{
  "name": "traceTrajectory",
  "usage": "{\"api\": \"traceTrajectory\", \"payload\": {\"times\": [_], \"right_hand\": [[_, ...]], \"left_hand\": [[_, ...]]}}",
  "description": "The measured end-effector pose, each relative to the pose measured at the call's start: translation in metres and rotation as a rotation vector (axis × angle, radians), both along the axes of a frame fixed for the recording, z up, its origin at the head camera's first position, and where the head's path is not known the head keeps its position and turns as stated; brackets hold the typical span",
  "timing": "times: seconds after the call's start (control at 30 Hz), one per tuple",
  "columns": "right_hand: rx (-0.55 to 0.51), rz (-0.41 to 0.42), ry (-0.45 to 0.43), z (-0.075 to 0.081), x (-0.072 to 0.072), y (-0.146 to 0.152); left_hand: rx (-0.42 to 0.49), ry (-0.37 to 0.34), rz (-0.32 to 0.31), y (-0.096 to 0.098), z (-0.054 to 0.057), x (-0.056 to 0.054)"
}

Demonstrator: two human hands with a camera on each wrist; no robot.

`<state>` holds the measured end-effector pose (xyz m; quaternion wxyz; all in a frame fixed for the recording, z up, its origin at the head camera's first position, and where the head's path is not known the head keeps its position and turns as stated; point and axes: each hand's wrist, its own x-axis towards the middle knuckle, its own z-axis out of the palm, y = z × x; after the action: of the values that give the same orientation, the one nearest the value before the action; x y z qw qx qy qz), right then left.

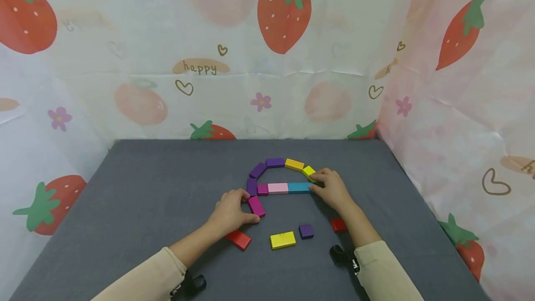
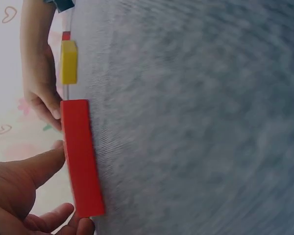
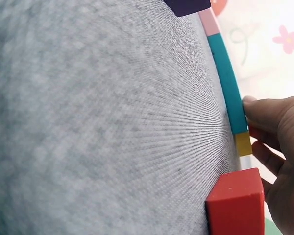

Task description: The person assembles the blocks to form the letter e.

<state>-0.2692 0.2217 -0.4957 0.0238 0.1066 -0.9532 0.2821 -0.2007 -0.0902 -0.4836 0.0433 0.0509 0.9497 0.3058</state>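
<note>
On the grey cloth, several blocks form an arch over a straight row. My left hand (image 1: 232, 212) pinches a magenta block (image 1: 257, 206) at the arch's lower left, thumb at its near end. My right hand (image 1: 333, 189) is at the arch's right end, fingertips on a small yellow block (image 1: 308, 172) and thumb against the blue block (image 1: 298, 188); its fingers partly hide the contact. Purple blocks (image 1: 258, 170) and an orange-yellow block (image 1: 294, 165) make up the rest of the arch. In the row, a pink block (image 1: 277, 188) joins the blue one to a magenta cube (image 1: 262, 190).
Nearer the front lie a red block (image 1: 239, 239) below the left hand, a larger yellow block (image 1: 283, 240), a purple cube (image 1: 306, 232), and another red block (image 1: 338, 225) by the right forearm. Strawberry-printed cloth (image 1: 267, 96) stands around the table.
</note>
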Motion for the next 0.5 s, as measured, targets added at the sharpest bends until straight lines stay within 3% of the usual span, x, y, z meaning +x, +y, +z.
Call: {"api": "traceTrajectory", "payload": {"times": [0.17,0.4,0.5], "right_hand": [[-0.004,0.01,0.004,0.0,0.0,0.0],[0.0,0.011,0.008,-0.002,-0.001,0.001],[-0.003,0.011,0.007,-0.002,-0.001,0.001]], "left_hand": [[-0.008,0.046,-0.053,-0.007,0.012,-0.005],[-0.02,0.065,-0.271,-0.013,0.033,-0.029],[-0.051,0.061,-0.331,-0.014,0.037,-0.042]]}}
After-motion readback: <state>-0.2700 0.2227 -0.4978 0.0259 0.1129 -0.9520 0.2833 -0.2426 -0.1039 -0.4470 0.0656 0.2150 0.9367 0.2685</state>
